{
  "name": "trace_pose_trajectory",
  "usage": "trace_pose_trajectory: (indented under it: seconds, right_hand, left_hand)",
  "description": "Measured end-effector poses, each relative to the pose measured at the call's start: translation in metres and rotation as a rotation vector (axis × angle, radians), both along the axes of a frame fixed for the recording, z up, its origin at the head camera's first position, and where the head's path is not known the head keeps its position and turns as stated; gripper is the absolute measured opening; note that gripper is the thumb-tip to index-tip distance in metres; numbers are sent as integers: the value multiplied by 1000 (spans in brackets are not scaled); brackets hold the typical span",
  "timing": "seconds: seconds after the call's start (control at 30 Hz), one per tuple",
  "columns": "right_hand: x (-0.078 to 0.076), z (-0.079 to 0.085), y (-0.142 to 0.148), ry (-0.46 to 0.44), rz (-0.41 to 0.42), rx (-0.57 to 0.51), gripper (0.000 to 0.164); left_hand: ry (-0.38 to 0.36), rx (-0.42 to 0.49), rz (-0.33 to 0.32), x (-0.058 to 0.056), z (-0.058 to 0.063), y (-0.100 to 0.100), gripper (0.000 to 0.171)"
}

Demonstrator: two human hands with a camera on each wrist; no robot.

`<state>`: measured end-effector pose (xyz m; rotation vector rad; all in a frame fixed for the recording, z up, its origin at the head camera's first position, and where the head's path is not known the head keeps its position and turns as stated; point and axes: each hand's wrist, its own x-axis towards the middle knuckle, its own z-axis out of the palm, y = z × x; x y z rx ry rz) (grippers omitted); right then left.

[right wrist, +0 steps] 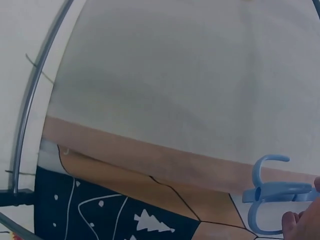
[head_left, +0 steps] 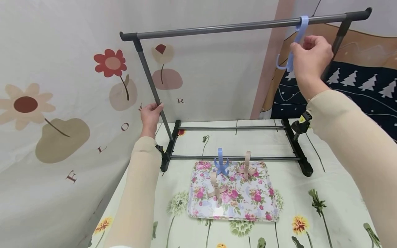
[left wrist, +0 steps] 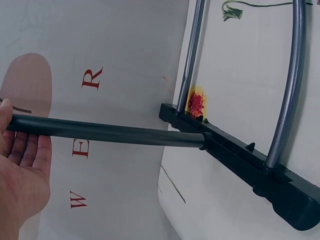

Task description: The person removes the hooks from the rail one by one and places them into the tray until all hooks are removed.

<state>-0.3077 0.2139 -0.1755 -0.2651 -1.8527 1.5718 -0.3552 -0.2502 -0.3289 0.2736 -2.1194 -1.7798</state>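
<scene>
A blue plastic multi-prong hook [head_left: 300, 34] hangs over the top bar of a grey metal rack [head_left: 217, 29], near its right end. My right hand [head_left: 312, 58] pinches the hook's stem below the bar. In the right wrist view the hook [right wrist: 280, 192] shows its curved prongs, with the fingertips at its side. My left hand [head_left: 151, 117] grips the rack's left upright, thumb and fingers about the tube. The left wrist view has the same hand [left wrist: 27, 170] holding the upright [left wrist: 110, 131], which runs into the black foot [left wrist: 240, 155].
A floral tray [head_left: 232, 203] lies in front of the rack, bearing another blue hook [head_left: 221, 165] and two beige hooks [head_left: 246, 167]. Two lower bars [head_left: 232, 158] join the rack's black feet. A printed curtain [head_left: 201, 75] hangs behind, and a flowered cloth [head_left: 297, 203] covers the table.
</scene>
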Motion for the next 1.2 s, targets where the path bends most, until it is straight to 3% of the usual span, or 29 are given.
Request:
trace_pose_trajectory:
  seconds: [0.63, 1.2]
  right_hand:
    - [-12, 1, 0, -44, -59, 60, 35]
    - [-7, 12, -1, -35, -110, 167, 34]
  left_hand:
    - [-9, -7, 3, 1, 2, 2, 38]
    - [-13, -20, 1, 1, 3, 3, 40]
